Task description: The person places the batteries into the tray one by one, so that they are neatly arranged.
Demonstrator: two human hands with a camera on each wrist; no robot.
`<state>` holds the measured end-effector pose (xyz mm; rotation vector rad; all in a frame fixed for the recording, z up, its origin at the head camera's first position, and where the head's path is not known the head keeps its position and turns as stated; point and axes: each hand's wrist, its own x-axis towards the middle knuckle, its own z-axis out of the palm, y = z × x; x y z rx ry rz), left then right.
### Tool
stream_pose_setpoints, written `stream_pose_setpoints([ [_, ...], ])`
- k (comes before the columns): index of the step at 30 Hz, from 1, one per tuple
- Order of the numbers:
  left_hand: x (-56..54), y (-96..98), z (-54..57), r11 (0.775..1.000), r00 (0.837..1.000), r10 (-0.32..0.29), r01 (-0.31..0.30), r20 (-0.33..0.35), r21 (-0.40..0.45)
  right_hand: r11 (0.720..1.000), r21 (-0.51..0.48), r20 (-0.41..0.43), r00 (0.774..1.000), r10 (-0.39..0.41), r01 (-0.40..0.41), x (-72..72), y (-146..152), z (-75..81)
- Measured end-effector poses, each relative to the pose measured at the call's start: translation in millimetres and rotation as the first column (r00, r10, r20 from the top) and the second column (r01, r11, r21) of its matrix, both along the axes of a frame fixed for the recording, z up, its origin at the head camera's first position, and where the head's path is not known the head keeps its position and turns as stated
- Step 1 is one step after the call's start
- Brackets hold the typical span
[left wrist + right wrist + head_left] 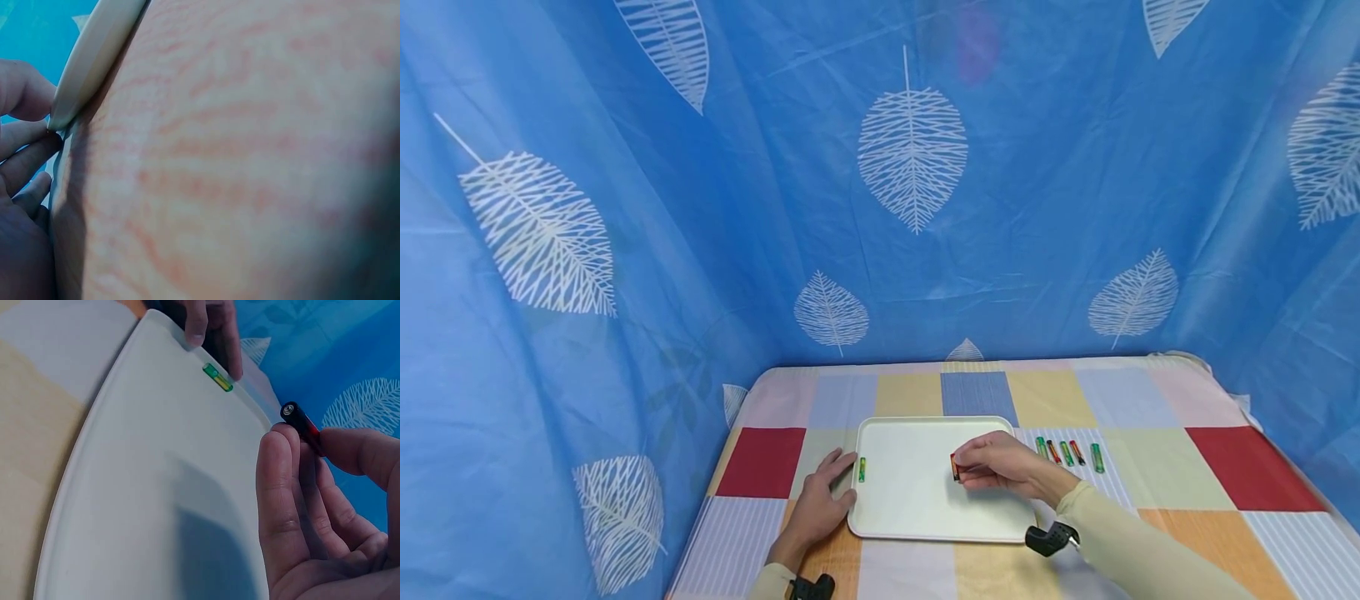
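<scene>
A blue curtain (1045,192) with white leaf prints hangs behind and beside the tabletop (1150,471), which is covered in a patchwork cloth. On the cloth lies a white tray (910,508) with a low raised rim.

The left hand (817,507) is at the tray's left edge, its fingers spread apart and touching the rim. The right hand (1002,464) is over the tray's right half, thumb and fingers clamped on a battery.

On the tabletop just right of the tray is a row of batteries (1067,454), three green and two red, alternating. One green battery (862,470) lies inside the tray near its left rim, close to the left hand. The red battery (956,467) is pinched in the right hand, raised above the tray, its black end free of the fingers.

The likeliest trouble is a drop: the grip is by the fingertips on a small, smooth cylinder, so it could twist or slip out. Let go on its side, it could roll across the flat tray and knock the green one. A push from the left hand could slide the tray or set that battery rolling.
</scene>
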<state>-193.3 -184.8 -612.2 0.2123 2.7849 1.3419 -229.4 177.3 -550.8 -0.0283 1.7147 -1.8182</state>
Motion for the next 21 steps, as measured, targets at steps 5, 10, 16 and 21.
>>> stream_pose_setpoints([
  [5,-1.1,-0.5,-0.1,1.0,1.0,-0.01,0.01,-0.009,0.009,1.0,-0.009,-0.003,1.0,-0.003,0.003,-3.6,-12.6,-2.5],
  [10,-1.9,-0.9,-0.4,1.0,1.0,-0.015,0.015,-0.01,0.013,1.0,-0.006,0.001,1.0,-0.005,0.005,-8.2,-26.8,-2.4],
  [16,-2.2,-1.3,-1.0,1.0,1.0,-0.018,0.019,-0.015,0.013,1.0,-0.014,0.001,1.0,-0.002,0.002,-14.4,-45.9,-5.6],
  [21,-2.8,-1.2,-2.4,1.0,1.0,-0.017,0.017,-0.023,0.008,1.0,0.006,-0.012,1.0,0.008,-0.008,-17.5,-62.2,-11.5],
])
